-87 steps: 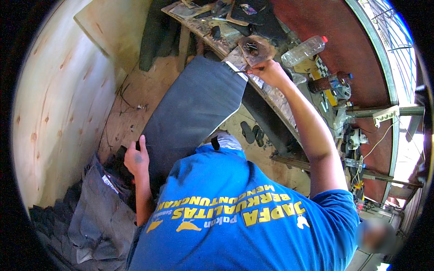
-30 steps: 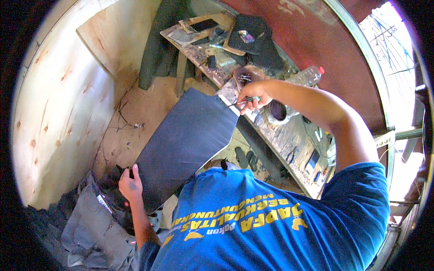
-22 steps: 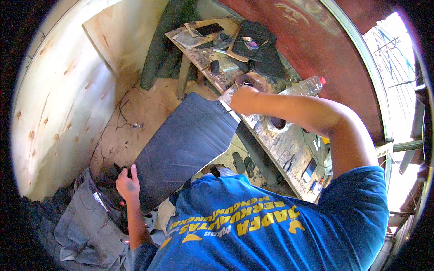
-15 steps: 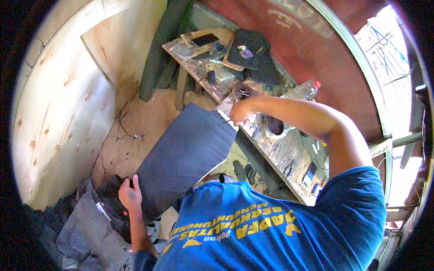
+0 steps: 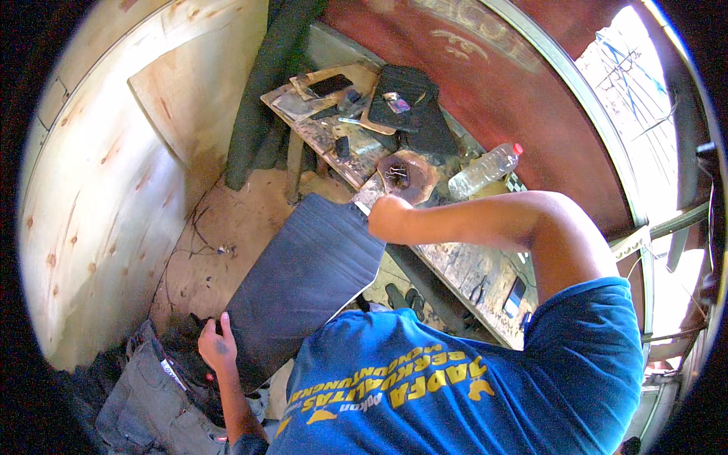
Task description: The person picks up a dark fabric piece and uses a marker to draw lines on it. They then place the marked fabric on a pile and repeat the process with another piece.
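Note:
A large dark panel, its top cloth-like and lightly creased, slants across the middle with a pale edge showing along its right side. My right hand is closed at the panel's far end, next to a small white strip. Whatever its fingers hold is hidden under the hand. At the panel's near left edge is my left hand, thumb stretched up and apart from the fingers, a dark smudge on its back. Part of its fingers is hard to see against the dark cloth.
Along the right runs a worn wooden bench bearing a brown bowl with metal clips, a plastic bottle, pliers and a phone. Grey garments lie at lower left. A plywood wall stands left.
My right hand has drawn nearer and turned, covering the thin dark piece that showed at its fingers. The view has shifted slightly; my left hand stays at the panel's edge.

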`<action>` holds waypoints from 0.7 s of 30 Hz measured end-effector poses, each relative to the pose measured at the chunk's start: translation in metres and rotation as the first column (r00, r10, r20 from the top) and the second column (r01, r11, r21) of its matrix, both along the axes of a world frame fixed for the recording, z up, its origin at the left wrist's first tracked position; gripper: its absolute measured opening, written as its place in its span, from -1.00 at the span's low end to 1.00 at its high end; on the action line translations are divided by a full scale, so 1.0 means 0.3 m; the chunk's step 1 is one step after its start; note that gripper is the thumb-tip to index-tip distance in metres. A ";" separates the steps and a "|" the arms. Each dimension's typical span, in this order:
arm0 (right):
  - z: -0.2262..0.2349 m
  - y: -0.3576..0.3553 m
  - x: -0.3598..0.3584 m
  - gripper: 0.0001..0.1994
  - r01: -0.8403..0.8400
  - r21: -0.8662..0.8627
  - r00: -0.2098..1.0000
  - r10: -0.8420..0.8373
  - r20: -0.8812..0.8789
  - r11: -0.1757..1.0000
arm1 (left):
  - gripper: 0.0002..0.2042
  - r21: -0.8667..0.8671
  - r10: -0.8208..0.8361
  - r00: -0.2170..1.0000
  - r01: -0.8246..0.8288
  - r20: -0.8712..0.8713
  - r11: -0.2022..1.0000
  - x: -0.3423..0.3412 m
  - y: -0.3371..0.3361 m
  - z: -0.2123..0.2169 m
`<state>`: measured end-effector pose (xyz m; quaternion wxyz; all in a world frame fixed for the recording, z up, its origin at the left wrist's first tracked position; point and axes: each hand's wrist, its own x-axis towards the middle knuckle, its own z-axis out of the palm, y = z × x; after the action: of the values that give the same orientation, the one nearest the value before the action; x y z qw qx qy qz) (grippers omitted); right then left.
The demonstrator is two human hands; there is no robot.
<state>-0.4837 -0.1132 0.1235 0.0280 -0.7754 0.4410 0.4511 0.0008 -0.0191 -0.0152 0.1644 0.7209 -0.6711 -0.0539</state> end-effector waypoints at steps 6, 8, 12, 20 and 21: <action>0.010 -0.092 -0.247 -0.75 0.774 0.614 -0.005 -0.968 0.252 0.156 | -0.48 -0.063 -0.009 0.999 0.007 -0.041 0.998 0.003 0.003 -0.002; -0.015 -0.104 -0.308 -0.80 0.720 0.677 -0.160 -0.986 -0.056 -0.155 | -0.48 -0.058 -0.009 1.000 0.007 -0.026 0.998 0.005 0.003 -0.009; -0.040 -0.103 -0.255 -0.80 0.738 0.664 -0.108 -0.993 -0.055 -0.117 | -0.48 0.002 0.002 0.999 -0.002 0.037 1.000 0.015 0.001 -0.020; 0.012 0.012 -0.069 -0.76 -0.126 -0.104 0.985 0.137 0.109 0.987 | -0.46 0.053 0.014 0.999 -0.012 -0.033 0.999 0.008 -0.004 -0.008; 0.011 0.012 -0.093 -0.76 0.022 -0.092 0.985 -0.006 0.171 0.996 | -0.46 0.027 0.012 0.998 -0.011 -0.055 1.000 0.006 -0.006 -0.006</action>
<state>-0.5116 -0.1095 0.1267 0.0327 -0.8086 0.4630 0.3616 0.0027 -0.0211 -0.0169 0.1737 0.7250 -0.6615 -0.0816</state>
